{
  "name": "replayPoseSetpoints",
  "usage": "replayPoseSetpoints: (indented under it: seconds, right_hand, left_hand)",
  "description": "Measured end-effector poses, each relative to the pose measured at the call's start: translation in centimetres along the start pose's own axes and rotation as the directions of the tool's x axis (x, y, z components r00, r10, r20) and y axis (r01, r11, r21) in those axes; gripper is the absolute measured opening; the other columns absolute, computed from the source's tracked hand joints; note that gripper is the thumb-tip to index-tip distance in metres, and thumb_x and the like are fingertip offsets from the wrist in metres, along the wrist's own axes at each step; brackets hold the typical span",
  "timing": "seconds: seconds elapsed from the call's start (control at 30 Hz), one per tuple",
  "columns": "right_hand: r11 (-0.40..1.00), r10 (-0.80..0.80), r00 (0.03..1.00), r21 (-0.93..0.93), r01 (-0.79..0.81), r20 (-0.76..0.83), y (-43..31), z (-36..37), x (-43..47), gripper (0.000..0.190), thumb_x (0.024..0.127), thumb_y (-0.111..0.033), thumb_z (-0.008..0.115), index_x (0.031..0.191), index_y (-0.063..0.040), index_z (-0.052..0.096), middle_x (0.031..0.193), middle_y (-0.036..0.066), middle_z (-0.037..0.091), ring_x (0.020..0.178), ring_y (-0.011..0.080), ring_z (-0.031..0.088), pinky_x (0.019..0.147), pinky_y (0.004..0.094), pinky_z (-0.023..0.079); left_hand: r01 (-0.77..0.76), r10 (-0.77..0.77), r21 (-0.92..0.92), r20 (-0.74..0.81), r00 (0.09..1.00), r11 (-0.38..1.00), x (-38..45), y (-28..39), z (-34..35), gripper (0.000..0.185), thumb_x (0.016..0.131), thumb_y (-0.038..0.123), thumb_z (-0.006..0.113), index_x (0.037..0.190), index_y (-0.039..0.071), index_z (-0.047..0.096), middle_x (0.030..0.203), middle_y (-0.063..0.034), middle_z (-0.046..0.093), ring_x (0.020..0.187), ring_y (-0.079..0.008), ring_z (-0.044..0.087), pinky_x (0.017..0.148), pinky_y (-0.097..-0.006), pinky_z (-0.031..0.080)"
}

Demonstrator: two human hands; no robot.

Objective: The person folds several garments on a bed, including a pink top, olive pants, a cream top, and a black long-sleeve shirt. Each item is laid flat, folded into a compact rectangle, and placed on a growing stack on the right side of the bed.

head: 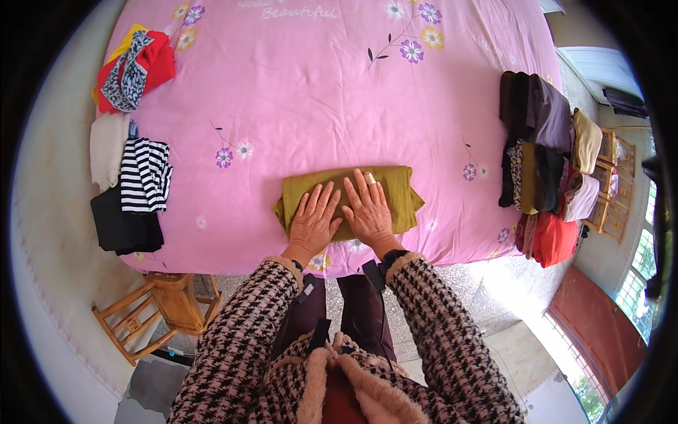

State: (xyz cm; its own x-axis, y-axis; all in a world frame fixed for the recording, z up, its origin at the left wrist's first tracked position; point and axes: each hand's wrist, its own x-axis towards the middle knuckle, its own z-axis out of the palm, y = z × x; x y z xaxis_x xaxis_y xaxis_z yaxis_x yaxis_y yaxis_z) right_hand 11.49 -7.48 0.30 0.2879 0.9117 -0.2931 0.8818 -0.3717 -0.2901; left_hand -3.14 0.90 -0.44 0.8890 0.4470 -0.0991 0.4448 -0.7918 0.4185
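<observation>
A folded olive-green cloth garment [400,193] lies near the front edge of the pink floral bedsheet [318,106]. Flat on its left half rests my left hand [315,217], fingers a little apart. My right hand [366,206] lies flat beside it on the same garment, with a light band or bandage around one finger. The thumbs are close to each other but apart. Neither hand grips the cloth. The garment's corners stick out at its left and right ends.
At the bed's left edge lie a red garment [159,58], a striped garment [145,175] and a black one [127,225]. Several folded clothes [551,116] line the right edge, with a red garment [556,238]. A wooden chair [177,305] stands at the lower left.
</observation>
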Motion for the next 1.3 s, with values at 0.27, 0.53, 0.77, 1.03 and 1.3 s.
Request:
replayPoseSetpoints:
  seconds: [0.27,0.53,0.77,1.03,1.3]
  right_hand:
    - [0.874,0.486,0.858,0.103,-0.475,-0.167,7.5,0.5,-3.1,0.064,0.096,-0.036,0.043,0.149,-0.006,0.023,0.156,0.017,0.018,0.142,0.0369,0.018,0.115,0.0465,0.016]
    - [0.652,0.666,0.732,0.590,-0.476,-0.146,3.9,4.1,-4.6,0.068,0.084,-0.033,0.069,0.129,0.007,0.039,0.124,0.031,0.045,0.116,0.0455,0.045,0.097,0.0467,0.040]
    - [-0.095,0.586,0.679,0.870,-0.485,0.442,3.6,0.2,-3.8,0.053,0.083,-0.032,0.073,0.118,0.003,0.055,0.101,0.015,0.067,0.087,0.0231,0.066,0.075,0.0345,0.054]
    - [-0.417,0.316,0.766,0.807,-0.417,0.559,7.1,-5.4,-7.0,0.044,0.090,-0.030,0.067,0.121,-0.001,0.056,0.104,0.008,0.066,0.087,0.0152,0.065,0.076,0.0292,0.054]
    - [-0.424,0.515,0.778,0.896,-0.133,0.360,20.0,-15.4,-12.2,0.037,0.091,-0.030,0.067,0.113,0.000,0.061,0.101,0.007,0.067,0.085,0.0153,0.065,0.075,0.0295,0.054]
  left_hand:
    - [0.331,-0.334,-0.064,-0.049,0.941,0.941,-4.0,-3.5,0.0,0.067,0.092,0.034,0.054,0.146,0.004,0.029,0.149,-0.0193,0.031,0.137,-0.0343,0.029,0.111,-0.0474,0.026]
    - [0.532,-0.661,-0.658,0.069,0.747,0.533,-4.2,-3.3,1.7,0.077,0.085,0.033,0.069,0.138,-0.007,0.031,0.129,-0.0275,0.047,0.118,-0.0381,0.049,0.100,-0.0443,0.039]
    - [0.589,-0.541,-0.798,0.553,0.634,-0.124,-2.4,-4.0,-0.1,0.058,0.092,0.037,0.062,0.131,-0.002,0.046,0.126,-0.0165,0.055,0.111,-0.0273,0.055,0.092,-0.0373,0.047]
    - [0.629,-0.409,-0.738,0.667,0.623,-0.245,0.2,0.7,-5.6,0.049,0.096,0.035,0.057,0.129,-0.001,0.049,0.122,-0.0143,0.058,0.106,-0.0259,0.060,0.087,-0.0394,0.053]
    - [0.524,-0.217,-0.851,0.505,0.836,0.038,13.7,13.0,-6.9,0.043,0.100,0.030,0.051,0.128,-0.001,0.051,0.121,-0.0090,0.059,0.109,-0.0180,0.056,0.092,-0.0317,0.047]
